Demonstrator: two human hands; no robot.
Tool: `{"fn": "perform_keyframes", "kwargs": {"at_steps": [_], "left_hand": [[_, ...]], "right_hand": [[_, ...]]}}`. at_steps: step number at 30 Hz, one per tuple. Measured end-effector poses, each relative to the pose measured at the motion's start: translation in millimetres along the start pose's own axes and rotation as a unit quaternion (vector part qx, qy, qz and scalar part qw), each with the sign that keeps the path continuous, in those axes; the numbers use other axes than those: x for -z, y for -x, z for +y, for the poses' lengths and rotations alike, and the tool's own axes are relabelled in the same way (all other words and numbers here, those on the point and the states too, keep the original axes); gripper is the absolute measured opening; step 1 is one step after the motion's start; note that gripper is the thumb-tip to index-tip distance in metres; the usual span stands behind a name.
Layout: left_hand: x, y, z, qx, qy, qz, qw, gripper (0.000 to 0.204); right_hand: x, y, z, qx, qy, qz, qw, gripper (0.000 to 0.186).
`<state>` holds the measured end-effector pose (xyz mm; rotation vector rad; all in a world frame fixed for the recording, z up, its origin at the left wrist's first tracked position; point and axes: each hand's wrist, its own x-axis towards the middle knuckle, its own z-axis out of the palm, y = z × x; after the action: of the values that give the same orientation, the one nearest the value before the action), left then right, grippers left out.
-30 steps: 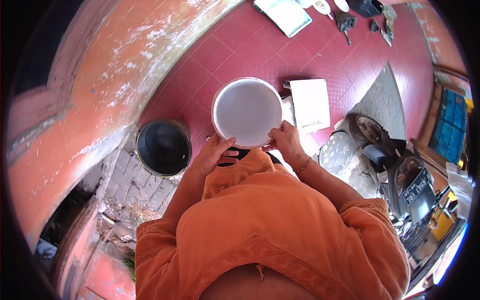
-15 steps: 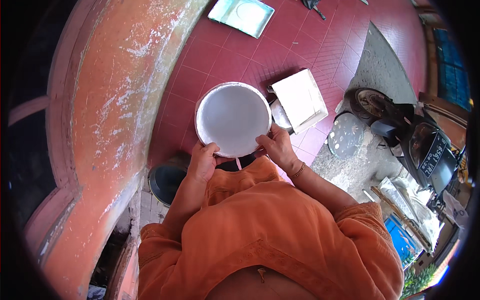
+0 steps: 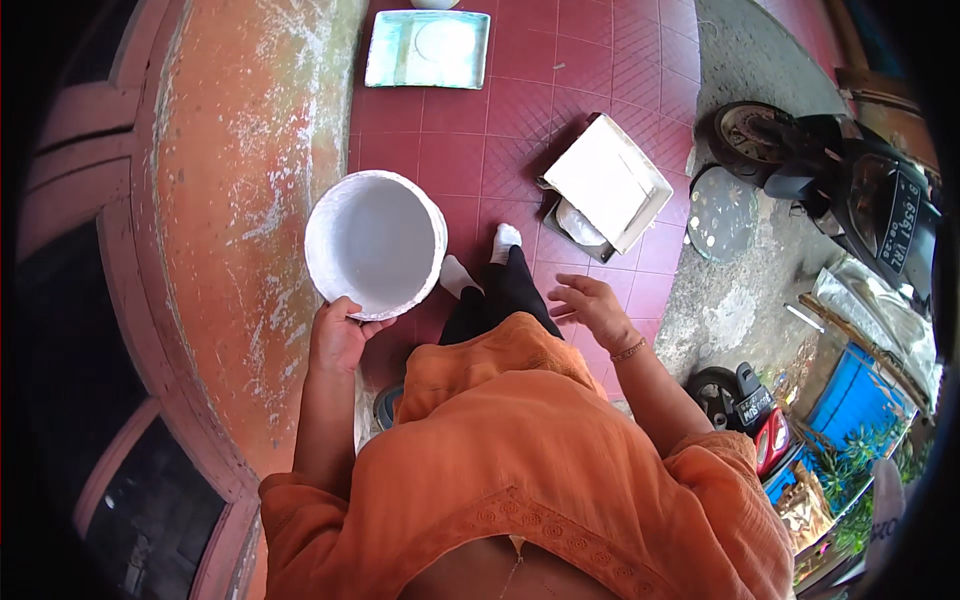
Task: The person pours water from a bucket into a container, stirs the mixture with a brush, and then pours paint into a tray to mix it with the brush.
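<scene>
A round white bucket (image 3: 380, 255) hangs from my left hand (image 3: 340, 333), which grips its near rim with the thumb over the edge. The bucket is tilted so that its inside shows, pale and whitish, and its rim looks crusted. My right hand (image 3: 592, 305) holds nothing; its fingers are stretched and apart, over the floor to the right of my legs. Ahead of that hand, on the red tiles, a white rectangular tray (image 3: 610, 180) leans slanted over something pale and partly hidden.
A pale turquoise tray (image 3: 428, 50) lies on the tiled floor (image 3: 455, 150) at the far left. An orange wall (image 3: 250, 220) with peeling paint runs close along the left. To the right, a speckled round lid (image 3: 724, 215) lies on concrete near a parked motorbike (image 3: 860, 200).
My right hand has let go of the bucket and moved right. With my left hand still on it, the bucket has swung left toward the wall. My view has shifted, showing my feet.
</scene>
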<state>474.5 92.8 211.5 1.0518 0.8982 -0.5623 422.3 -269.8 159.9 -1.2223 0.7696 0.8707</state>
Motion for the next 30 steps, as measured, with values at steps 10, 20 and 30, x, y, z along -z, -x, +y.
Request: {"fn": "perform_keyframes", "kwargs": {"at_steps": [10,20,30], "left_hand": [[-60.2,-52.0,75.4,0.016,0.039,0.043,0.998,0.049],[-151.7,-119.1,153.8,0.025,-0.026,-0.005,0.999,0.048],[-228.8,-221.7,240.8,0.073,-0.079,-0.046,0.993,0.051]], "right_hand": [[126.2,-3.4,-2.2,-0.044,-0.097,0.221,0.969,0.045],[117.8,-59.6,-43.8,-0.018,-0.19,0.186,0.964,0.042],[102.7,-123.5,-136.5,-0.014,-0.27,0.228,0.935,0.039]]}}
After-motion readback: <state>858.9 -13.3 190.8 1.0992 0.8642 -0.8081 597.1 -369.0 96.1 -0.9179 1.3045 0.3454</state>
